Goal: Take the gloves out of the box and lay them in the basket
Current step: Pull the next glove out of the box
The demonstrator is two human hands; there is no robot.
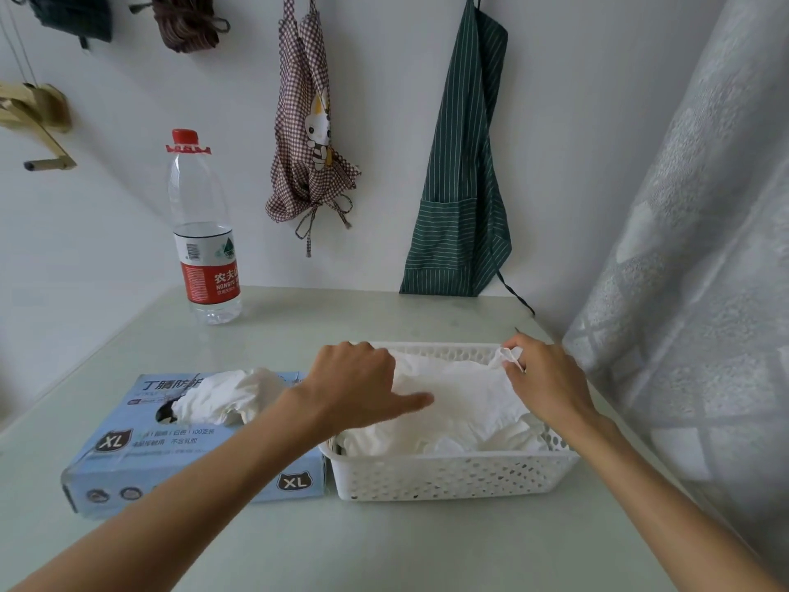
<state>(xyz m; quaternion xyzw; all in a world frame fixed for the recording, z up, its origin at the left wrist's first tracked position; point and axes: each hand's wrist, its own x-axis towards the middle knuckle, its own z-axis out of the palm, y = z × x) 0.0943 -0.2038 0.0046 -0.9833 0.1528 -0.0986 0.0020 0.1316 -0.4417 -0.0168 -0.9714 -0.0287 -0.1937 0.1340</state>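
A light blue glove box (128, 446) marked XL lies on the table at the left, with white gloves (222, 397) bulging out of its top opening. Right beside it stands a white perforated basket (448, 476) holding a pile of white gloves (465, 403). My left hand (358, 384) is over the basket's left end with its fingers curled on the top glove and its thumb stretched across it. My right hand (542, 378) pinches the same glove's edge at the basket's far right corner.
A water bottle (205, 245) with a red cap stands at the back left of the pale table (264, 544). A checked apron (307, 134) and a green striped apron (461, 185) hang on the wall behind. A grey curtain (691, 271) hangs close on the right.
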